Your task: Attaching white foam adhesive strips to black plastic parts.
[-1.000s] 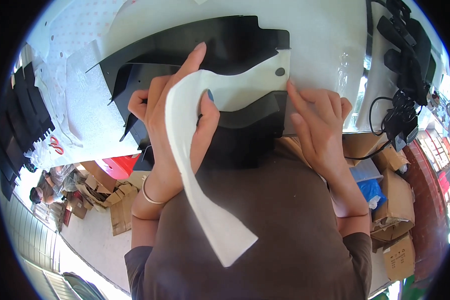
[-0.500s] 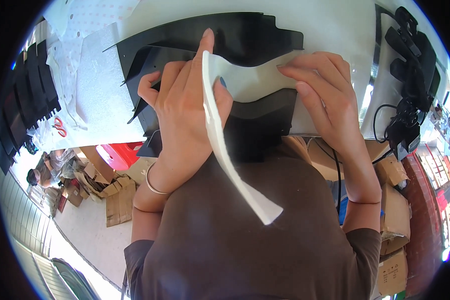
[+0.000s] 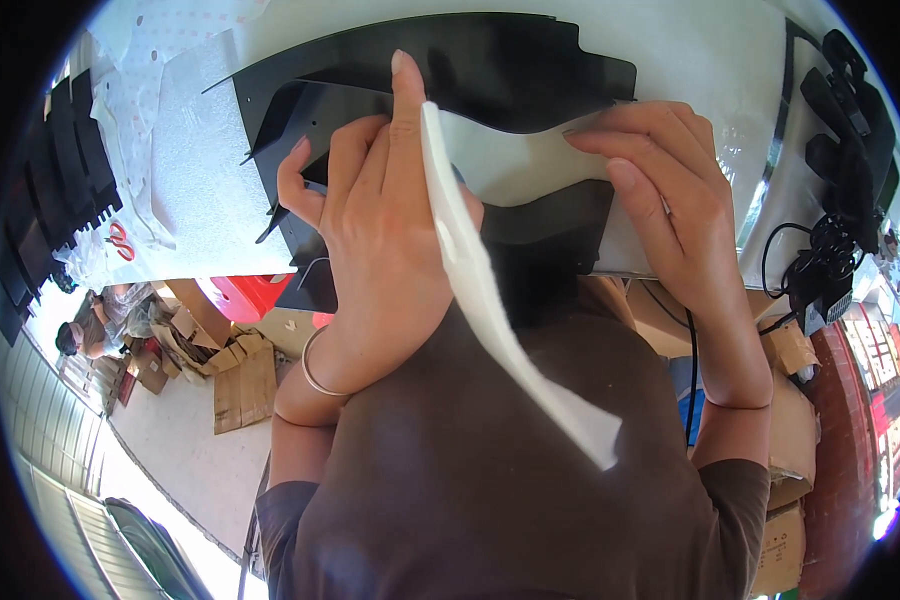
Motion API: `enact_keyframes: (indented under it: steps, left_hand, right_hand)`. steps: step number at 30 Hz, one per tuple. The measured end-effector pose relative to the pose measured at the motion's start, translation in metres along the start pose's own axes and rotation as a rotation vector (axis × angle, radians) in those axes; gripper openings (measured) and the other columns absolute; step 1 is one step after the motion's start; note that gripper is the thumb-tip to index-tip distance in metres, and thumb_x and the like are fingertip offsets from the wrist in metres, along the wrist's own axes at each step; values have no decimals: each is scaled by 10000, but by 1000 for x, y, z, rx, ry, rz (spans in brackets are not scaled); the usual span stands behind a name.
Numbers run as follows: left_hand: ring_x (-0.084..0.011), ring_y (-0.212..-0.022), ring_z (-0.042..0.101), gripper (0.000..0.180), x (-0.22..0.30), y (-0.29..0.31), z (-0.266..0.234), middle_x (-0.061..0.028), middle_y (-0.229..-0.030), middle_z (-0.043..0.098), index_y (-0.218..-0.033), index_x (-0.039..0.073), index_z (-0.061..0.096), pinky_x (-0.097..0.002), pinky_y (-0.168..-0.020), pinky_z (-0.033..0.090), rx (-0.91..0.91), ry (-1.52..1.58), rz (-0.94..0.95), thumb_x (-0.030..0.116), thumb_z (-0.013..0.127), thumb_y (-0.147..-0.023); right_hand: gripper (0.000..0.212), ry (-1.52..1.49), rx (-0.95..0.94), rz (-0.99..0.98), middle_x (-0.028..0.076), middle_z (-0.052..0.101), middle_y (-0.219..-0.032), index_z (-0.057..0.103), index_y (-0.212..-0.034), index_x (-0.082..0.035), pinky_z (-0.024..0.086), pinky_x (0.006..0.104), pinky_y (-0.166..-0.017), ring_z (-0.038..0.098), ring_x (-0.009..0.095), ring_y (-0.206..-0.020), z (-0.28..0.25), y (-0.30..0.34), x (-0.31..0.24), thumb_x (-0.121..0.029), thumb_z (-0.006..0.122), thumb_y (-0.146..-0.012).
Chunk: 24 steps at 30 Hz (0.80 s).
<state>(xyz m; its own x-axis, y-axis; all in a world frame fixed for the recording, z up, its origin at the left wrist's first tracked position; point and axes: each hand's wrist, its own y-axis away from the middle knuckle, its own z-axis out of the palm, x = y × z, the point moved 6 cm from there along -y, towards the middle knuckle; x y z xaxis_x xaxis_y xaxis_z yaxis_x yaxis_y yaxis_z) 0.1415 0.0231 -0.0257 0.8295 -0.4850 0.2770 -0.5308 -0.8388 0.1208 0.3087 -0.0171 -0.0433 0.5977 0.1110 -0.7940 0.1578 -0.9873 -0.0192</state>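
A long, bendy white strip (image 3: 520,165), perhaps foam, lies over a black curved panel (image 3: 470,60). Its free length folds toward me and hangs across my brown shirt. My left hand (image 3: 385,215) grips the strip at the fold, index finger stretched out over the panel, the other fingers bent. The strip hides most of its thumb. At the strip's right end, my right hand (image 3: 665,185) has bent fingers on the upper edge and the thumb lower down; what lies beneath those fingers is hidden. More dark panel pieces (image 3: 300,125) sit under and beside my left hand.
The white table (image 3: 690,60) holds plastic sheeting (image 3: 195,150), red-handled scissors (image 3: 120,240) and black panels (image 3: 60,190) on the left. Black parts with cables (image 3: 835,200) lie right. Below are a red container (image 3: 250,297) and cardboard boxes (image 3: 790,430). A person (image 3: 90,335) is far left.
The strip's hanging end has swung right and slightly down. Both hands and the black panel appear shifted slightly right in the picture, with much the same grip.
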Motion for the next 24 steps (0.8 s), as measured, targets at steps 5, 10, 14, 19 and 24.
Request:
enact_keyframes:
  steps: [5,10,14,19,24]
  left_hand:
    - [-173,-932,489,583,-1,4,2,-36,-1009,584,-1363,32,447,-404,-1034,192,54,-14,-16,101,542,-791]
    - [-240,-1131,445,558,2,3,6,-109,-1214,525,-1333,16,439,-489,-1053,139,-72,-167,-59,168,544,-807]
    - [-273,-1158,432,526,-2,2,-1,-168,-1339,456,-1275,12,491,-516,-1050,132,25,-123,-169,240,569,-808]
    - [-337,-1247,410,716,-25,11,-24,-227,-1375,404,-1340,20,446,-434,-1038,320,23,-131,-300,341,708,-756]
    - [-278,-1113,464,1066,-51,68,-49,-156,-1194,493,-1377,-44,273,-376,-944,363,322,646,-383,441,813,-595]
  right_hand:
    - [193,111,-39,-39,43,589,-975,655,-960,-41,349,341,-796,524,225,-933,3,-2,-7,-193,621,-846]
    - [362,89,-286,18,110,565,-1082,615,-1105,3,334,383,-866,498,276,-1004,10,-8,-21,-276,513,-898]
    - [460,60,-355,-12,111,543,-1069,592,-1135,19,360,383,-836,490,288,-986,22,-11,-31,-360,534,-881]
    - [460,145,-380,2,101,534,-1075,590,-1166,0,373,378,-851,486,275,-983,21,-12,-31,-347,565,-864]
    - [392,220,-376,-44,83,540,-1047,603,-1093,6,380,364,-838,493,259,-958,21,-16,-43,-295,615,-843]
